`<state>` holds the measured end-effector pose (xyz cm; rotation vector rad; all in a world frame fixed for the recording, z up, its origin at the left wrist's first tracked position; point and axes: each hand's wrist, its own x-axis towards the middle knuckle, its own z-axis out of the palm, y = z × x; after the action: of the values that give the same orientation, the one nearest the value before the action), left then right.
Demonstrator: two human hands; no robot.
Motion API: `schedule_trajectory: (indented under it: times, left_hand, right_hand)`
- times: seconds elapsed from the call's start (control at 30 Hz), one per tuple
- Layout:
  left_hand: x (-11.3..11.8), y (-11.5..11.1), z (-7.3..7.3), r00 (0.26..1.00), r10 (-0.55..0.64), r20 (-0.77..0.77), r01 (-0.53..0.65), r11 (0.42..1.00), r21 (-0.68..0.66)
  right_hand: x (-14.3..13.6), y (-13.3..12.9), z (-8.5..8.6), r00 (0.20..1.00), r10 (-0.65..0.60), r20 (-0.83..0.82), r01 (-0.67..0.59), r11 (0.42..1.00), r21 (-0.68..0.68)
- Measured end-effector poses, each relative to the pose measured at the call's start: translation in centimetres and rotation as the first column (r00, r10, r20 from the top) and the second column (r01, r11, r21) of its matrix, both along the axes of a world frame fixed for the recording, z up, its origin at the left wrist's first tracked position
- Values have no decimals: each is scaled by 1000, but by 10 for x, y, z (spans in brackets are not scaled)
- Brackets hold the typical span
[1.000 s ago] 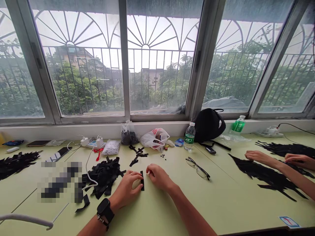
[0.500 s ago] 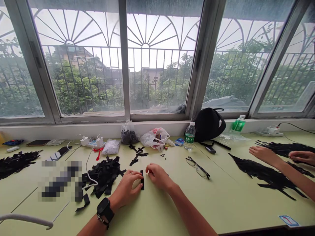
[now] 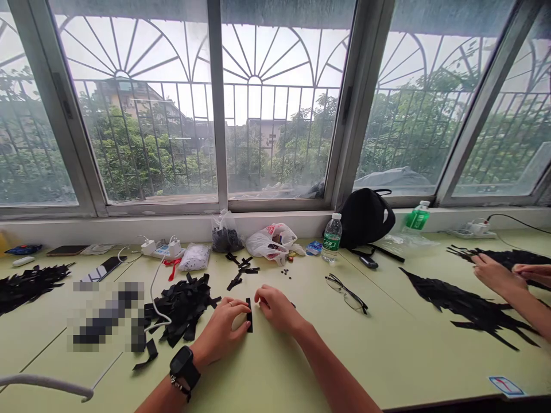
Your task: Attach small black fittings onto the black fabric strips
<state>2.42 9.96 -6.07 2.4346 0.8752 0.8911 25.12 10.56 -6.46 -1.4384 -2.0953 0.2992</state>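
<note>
A short black strip (image 3: 249,316) stands out against the pale green table (image 3: 301,367), with the fingertips and thumb of my left hand (image 3: 224,324) on its left edge. My right hand (image 3: 275,310) rests just right of the strip, its fingers curled under; whether they hold anything is hidden. Left of my left hand lies a heap of black strips (image 3: 183,307). A few more strips (image 3: 241,269) and several small dark round pieces (image 3: 286,272) lie beyond my hands.
Eyeglasses (image 3: 346,293) lie right of my hands, below a water bottle (image 3: 331,238) and a black bag (image 3: 364,218). Plastic bags (image 3: 273,241) line the sill. At the right, another person's hands (image 3: 497,275) are over black strips (image 3: 460,304). A white cable (image 3: 157,292) crosses the left heap.
The other person's hands have come closer together, the nearer one shifting right. My own hands and the strip between them look almost the same.
</note>
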Motion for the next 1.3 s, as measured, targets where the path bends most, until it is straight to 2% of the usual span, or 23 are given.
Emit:
schedule_trajectory:
  times: [0.63, 1.3]
  left_hand:
    - [0, 0, 0, 1000, 0, 5, 0, 1000, -6]
    - [0, 0, 1, 1000, -25, 5, 25, 1000, 4]
  right_hand:
    - [1, 3, -6, 1000, 7, 10, -7, 1000, -27]
    - [0, 3, -4, 1000, -2, -15, 2, 1000, -15]
